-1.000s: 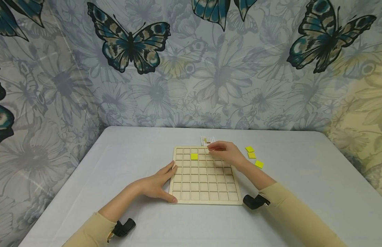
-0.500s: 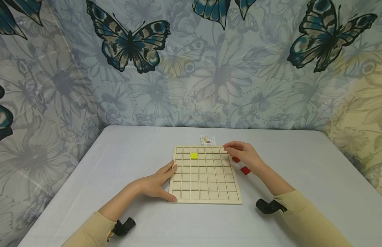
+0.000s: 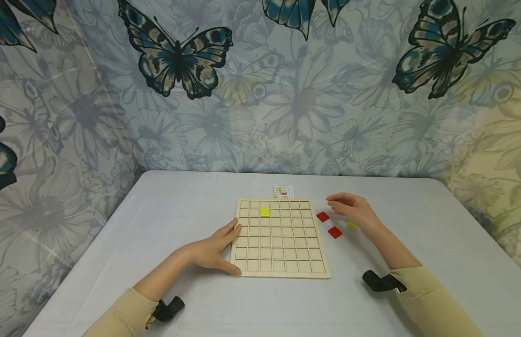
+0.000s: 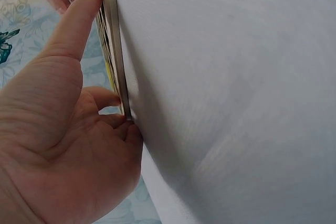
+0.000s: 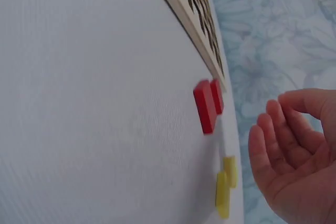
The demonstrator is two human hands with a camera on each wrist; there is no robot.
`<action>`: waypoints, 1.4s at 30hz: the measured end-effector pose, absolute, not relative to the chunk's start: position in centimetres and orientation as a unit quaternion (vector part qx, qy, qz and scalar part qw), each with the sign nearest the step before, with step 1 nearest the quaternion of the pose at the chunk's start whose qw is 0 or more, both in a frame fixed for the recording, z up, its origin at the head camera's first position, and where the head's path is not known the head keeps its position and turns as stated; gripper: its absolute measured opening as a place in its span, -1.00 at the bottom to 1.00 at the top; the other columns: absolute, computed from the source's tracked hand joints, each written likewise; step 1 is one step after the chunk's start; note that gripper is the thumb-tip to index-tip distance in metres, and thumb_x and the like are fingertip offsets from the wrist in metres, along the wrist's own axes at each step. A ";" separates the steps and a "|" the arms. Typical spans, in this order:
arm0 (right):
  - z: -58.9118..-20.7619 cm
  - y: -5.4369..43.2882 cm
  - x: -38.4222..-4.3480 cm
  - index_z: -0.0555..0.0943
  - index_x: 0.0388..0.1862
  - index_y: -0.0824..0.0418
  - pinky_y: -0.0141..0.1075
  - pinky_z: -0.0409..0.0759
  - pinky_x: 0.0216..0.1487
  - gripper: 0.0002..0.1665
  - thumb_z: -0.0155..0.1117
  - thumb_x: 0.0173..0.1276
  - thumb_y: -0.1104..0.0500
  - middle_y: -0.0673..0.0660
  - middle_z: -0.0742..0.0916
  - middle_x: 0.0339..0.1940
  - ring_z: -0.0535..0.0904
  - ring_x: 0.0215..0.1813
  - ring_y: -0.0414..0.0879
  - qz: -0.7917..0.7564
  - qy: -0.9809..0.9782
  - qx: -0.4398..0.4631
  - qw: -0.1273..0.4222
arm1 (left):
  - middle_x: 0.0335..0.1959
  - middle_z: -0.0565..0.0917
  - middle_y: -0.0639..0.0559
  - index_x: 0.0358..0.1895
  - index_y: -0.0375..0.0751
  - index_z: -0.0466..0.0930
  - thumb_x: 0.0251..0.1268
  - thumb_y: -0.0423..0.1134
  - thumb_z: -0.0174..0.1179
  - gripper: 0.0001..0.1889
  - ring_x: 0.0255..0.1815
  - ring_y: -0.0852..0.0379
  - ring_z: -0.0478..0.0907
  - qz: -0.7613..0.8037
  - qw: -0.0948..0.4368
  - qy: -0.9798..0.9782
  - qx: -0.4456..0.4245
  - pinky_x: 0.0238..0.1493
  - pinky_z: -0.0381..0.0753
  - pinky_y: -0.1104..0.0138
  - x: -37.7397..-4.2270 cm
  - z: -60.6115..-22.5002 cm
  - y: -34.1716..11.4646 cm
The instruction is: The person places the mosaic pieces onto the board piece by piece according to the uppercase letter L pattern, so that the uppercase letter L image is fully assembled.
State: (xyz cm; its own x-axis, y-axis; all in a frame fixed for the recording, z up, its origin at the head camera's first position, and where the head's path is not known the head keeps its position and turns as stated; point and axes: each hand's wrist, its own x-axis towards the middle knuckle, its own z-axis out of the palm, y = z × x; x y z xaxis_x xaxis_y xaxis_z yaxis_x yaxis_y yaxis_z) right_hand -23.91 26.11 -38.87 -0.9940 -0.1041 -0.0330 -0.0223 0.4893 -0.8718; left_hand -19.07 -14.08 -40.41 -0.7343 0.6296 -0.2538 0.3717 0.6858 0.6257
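Note:
A wooden grid board [image 3: 281, 275] lies on the white table with one yellow tile [image 3: 265, 212] in a cell near its far edge. My left hand [image 3: 213, 249] rests against the board's left side, fingers spread, with its thumb on the near left corner. Right of the board, my right hand [image 3: 354, 209] hovers with loosely bent fingers and nothing between them. Beneath it, a yellow tile [image 3: 352, 224] is partly covered in the head view; the right wrist view shows two yellow tiles [image 5: 223, 195]. Two red tiles, one nearer [image 3: 335, 232] and one farther [image 3: 322, 216], lie between board and hand.
A small printed card [image 3: 282, 191] with a coloured grid pattern lies just behind the board. The white-covered table [image 3: 201, 304] ends at a butterfly-patterned wall covering [image 3: 302, 103]. Each sleeve carries a black wrist camera, the right one [image 3: 382, 282] above the table.
My right hand has moved right, from over the board's far part to above the yellow tiles. The red tiles are uncovered, and most yellow ones are now hidden. The left hand stays put.

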 end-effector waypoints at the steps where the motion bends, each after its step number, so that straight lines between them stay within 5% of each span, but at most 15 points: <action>1: -38.9 26.4 -23.9 0.51 0.25 0.33 -0.12 0.53 0.17 -0.47 0.14 0.50 -0.01 0.31 0.58 0.24 0.54 0.19 0.15 -0.498 0.866 -0.033 0.039 | 0.58 -0.38 -0.18 0.56 -0.31 -0.25 0.02 0.11 0.46 0.24 0.57 -0.15 -0.38 0.279 0.231 0.889 0.282 0.47 -0.10 -0.04 -19.1 -40.4 -14.1; 10: -39.5 28.5 -24.5 0.58 0.16 0.27 -0.02 0.49 0.09 -0.54 0.15 0.48 -0.03 0.33 0.62 0.15 0.52 0.12 0.18 -0.388 0.921 -0.010 0.015 | 0.58 -0.38 -0.20 0.56 -0.32 -0.24 0.02 0.11 0.46 0.24 0.57 -0.15 -0.38 0.281 0.232 0.887 0.284 0.47 -0.11 -0.04 -19.1 -40.3 -14.1; 18: -39.9 29.2 -24.8 0.59 0.13 0.32 -0.17 0.54 -0.09 -0.57 0.25 0.40 0.08 0.35 0.64 0.05 0.51 0.05 0.19 -0.343 0.939 -0.011 0.014 | 0.58 -0.38 -0.18 0.56 -0.30 -0.25 0.03 0.12 0.46 0.24 0.57 -0.15 -0.39 0.280 0.235 0.888 0.280 0.47 -0.11 -0.05 -19.1 -40.4 -14.1; 28: -40.3 29.4 -25.0 0.57 0.13 0.36 0.01 0.54 0.06 -0.57 0.30 0.33 0.19 0.37 0.62 0.10 0.49 0.10 0.23 -0.325 0.945 -0.027 0.022 | 0.58 -0.38 -0.17 0.56 -0.29 -0.25 0.03 0.12 0.46 0.24 0.57 -0.13 -0.38 0.281 0.233 0.888 0.278 0.47 -0.10 -0.04 -19.0 -40.4 -14.1; 42: -40.4 29.4 -25.0 0.61 0.05 0.37 -0.31 0.54 -0.22 -0.60 0.36 0.30 0.18 0.24 0.68 -0.15 0.54 -0.10 0.08 -0.320 0.947 -0.041 0.011 | 0.58 -0.38 -0.15 0.57 -0.28 -0.24 0.03 0.12 0.46 0.23 0.57 -0.13 -0.38 0.280 0.233 0.890 0.275 0.47 -0.10 -0.03 -19.0 -40.3 -14.1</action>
